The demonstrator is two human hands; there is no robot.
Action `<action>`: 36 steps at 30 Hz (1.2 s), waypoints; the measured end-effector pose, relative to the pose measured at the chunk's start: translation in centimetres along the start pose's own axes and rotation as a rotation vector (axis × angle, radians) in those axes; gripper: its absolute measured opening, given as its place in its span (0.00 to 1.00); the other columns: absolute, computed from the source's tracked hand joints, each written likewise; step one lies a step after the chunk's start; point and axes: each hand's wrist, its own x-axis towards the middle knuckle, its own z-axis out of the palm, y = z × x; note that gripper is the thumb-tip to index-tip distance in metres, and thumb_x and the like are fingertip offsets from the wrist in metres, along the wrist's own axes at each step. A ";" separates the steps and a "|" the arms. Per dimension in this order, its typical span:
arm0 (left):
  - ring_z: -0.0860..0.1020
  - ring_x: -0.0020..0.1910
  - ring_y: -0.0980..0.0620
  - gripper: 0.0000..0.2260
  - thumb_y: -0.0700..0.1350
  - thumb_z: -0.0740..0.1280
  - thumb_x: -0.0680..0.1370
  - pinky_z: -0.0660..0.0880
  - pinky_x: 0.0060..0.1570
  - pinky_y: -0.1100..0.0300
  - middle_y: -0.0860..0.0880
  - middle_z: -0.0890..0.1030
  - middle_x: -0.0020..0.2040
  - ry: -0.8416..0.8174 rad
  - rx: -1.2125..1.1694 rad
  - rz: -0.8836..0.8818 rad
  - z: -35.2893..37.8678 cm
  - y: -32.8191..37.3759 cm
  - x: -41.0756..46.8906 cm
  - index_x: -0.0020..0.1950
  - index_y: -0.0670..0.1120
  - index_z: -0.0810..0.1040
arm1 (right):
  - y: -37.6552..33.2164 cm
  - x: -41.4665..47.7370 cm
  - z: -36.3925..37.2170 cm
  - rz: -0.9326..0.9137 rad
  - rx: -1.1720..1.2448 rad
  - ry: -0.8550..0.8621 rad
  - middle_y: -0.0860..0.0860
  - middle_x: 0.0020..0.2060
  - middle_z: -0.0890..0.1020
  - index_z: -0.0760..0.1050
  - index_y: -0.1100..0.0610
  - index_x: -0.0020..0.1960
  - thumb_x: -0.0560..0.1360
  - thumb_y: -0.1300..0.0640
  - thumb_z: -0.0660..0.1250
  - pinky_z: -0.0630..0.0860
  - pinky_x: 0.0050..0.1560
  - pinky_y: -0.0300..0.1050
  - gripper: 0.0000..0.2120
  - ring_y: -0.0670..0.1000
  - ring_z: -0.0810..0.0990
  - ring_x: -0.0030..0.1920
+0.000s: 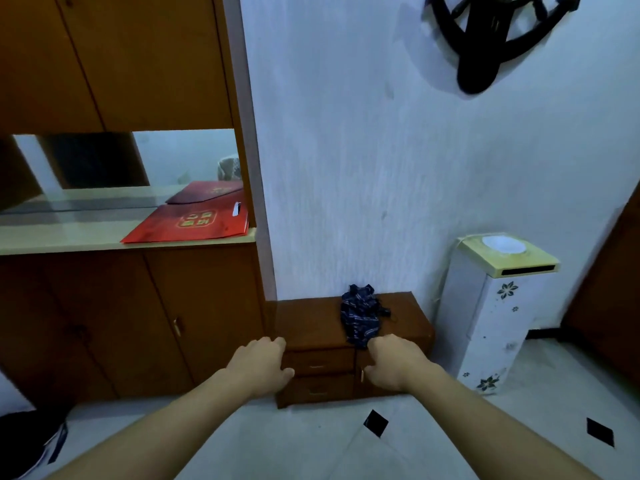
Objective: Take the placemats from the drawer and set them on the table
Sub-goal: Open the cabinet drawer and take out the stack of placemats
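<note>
A low brown cabinet (311, 317) stands on the floor against the white wall. Its front has two closed drawers, the upper drawer (320, 362) and the lower drawer (318, 389), with a small door at the right. No placemats are in view. My left hand (261, 363) hovers with loosely curled fingers in front of the cabinet's left edge. My right hand (393, 362) is by the top right of the front, fingers curled, holding nothing I can see. A dark blue striped cloth (360, 315) lies on the cabinet top, just above my right hand.
A tall brown wall cupboard (104, 323) with a pale counter stands at the left; a red bag (190, 223) lies on the counter. A white flowered bin (491, 317) stands right of the low cabinet. The floor is light tile with black diamonds.
</note>
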 end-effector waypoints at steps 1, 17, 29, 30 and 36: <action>0.73 0.45 0.51 0.12 0.58 0.63 0.77 0.70 0.44 0.56 0.50 0.74 0.49 -0.003 -0.005 -0.001 0.2 0.0 1.8 0.51 0.51 0.68 | 0.9 1.7 0.1 -0.007 0.002 -0.013 0.49 0.41 0.74 0.70 0.52 0.45 0.72 0.48 0.63 0.69 0.33 0.43 0.08 0.52 0.75 0.40; 0.75 0.44 0.51 0.10 0.58 0.62 0.77 0.73 0.43 0.55 0.51 0.74 0.48 -0.095 -0.116 -0.161 1.4 0.1 30.0 0.50 0.53 0.68 | 13.2 31.7 -1.0 -0.148 0.051 -0.279 0.53 0.46 0.77 0.66 0.51 0.39 0.74 0.50 0.62 0.79 0.47 0.50 0.08 0.55 0.78 0.47; 0.76 0.47 0.47 0.09 0.55 0.61 0.79 0.73 0.45 0.53 0.48 0.74 0.50 -0.194 -0.126 -0.137 4.9 -6.4 38.4 0.52 0.50 0.69 | 11.6 40.9 2.5 -0.166 0.079 -0.322 0.49 0.38 0.71 0.62 0.51 0.36 0.76 0.52 0.62 0.76 0.44 0.48 0.12 0.56 0.78 0.45; 0.75 0.47 0.47 0.09 0.54 0.61 0.79 0.72 0.44 0.53 0.49 0.73 0.49 -0.207 -0.128 -0.129 5.3 -7.2 39.0 0.52 0.49 0.69 | 11.3 41.5 3.0 -0.159 0.079 -0.326 0.50 0.39 0.72 0.64 0.52 0.37 0.76 0.52 0.61 0.76 0.44 0.49 0.11 0.56 0.78 0.45; 0.75 0.45 0.47 0.07 0.53 0.60 0.79 0.72 0.44 0.53 0.47 0.74 0.48 -0.244 -0.145 -0.103 8.4 -11.4 42.4 0.49 0.50 0.66 | 9.7 44.1 7.0 -0.060 0.076 -0.297 0.48 0.37 0.69 0.60 0.50 0.35 0.77 0.55 0.60 0.74 0.43 0.48 0.14 0.53 0.74 0.41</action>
